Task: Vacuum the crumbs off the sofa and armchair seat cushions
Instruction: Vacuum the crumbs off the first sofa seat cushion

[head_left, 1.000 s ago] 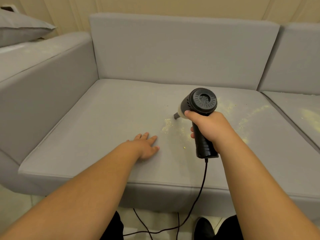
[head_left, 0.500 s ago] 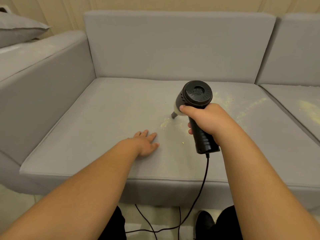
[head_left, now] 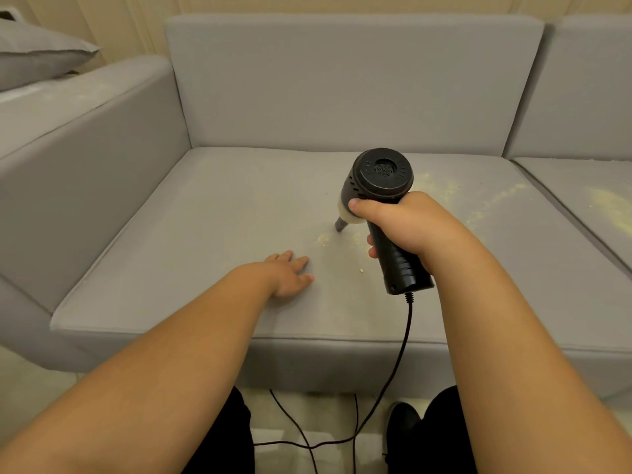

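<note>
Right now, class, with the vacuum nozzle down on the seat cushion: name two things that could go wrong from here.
1. The cord hangs from the handheld vacuum over the cushion's front edge and loops on the floor near the person's feet; it might snag or trip them.
2. The right hand works the small crumb patch near the nozzle, but crumb streaks farther right and on the next cushion could get missed.

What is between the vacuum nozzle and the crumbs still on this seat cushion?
Nothing visible. The nozzle of the vacuum points at the nearest crumbs; the left hand rests flat nearer the front edge, clear of them. More crumbs lie to the right.
</note>
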`<state>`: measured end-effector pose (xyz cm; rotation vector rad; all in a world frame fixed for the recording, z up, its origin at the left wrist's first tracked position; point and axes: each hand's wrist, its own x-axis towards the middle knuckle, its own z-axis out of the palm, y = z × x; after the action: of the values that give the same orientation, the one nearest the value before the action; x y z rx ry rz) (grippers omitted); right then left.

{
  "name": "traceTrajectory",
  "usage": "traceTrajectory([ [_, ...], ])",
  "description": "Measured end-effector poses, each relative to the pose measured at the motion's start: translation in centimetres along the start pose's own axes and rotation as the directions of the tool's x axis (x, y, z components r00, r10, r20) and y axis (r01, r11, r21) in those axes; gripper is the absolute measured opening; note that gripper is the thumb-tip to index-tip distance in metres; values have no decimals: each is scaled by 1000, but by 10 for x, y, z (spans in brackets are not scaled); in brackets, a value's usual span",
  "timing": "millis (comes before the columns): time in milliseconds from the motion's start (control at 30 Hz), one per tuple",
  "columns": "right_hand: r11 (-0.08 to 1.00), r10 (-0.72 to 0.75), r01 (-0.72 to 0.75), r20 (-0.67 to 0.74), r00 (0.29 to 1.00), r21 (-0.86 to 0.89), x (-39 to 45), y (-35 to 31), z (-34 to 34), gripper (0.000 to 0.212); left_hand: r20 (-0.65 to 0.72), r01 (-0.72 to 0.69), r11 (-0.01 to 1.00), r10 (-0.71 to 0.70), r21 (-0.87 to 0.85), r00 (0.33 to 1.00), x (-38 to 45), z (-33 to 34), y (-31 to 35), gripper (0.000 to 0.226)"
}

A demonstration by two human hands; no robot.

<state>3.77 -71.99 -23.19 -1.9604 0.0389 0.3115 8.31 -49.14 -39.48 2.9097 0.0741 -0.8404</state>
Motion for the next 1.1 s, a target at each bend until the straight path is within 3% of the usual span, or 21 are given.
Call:
traceTrajectory([
  [167,1000,-9,9,87,996,-7,-10,-5,9,35,20,14,1000,-14,8,1000,-10,-3,-3,71],
  [400,996,-52,50,-26,998,-79,-19,-7,8,31,22,10,999,-11,40,1000,-20,0,-10,73],
  [700,994,-13,25,114,993,-103,-37,-16,17,37,42,33,998,-36,49,998,-35,-4,-12,71],
  [967,984,-44,53,58,997,-173,-45,-13,11,33,34,44,998,-45,49,998,-53,-2,-14,70],
  [1100,994,-43,49,71,997,-94,-37,-7,22,35,66,62,996,-65,57,996,-61,0,-18,68],
])
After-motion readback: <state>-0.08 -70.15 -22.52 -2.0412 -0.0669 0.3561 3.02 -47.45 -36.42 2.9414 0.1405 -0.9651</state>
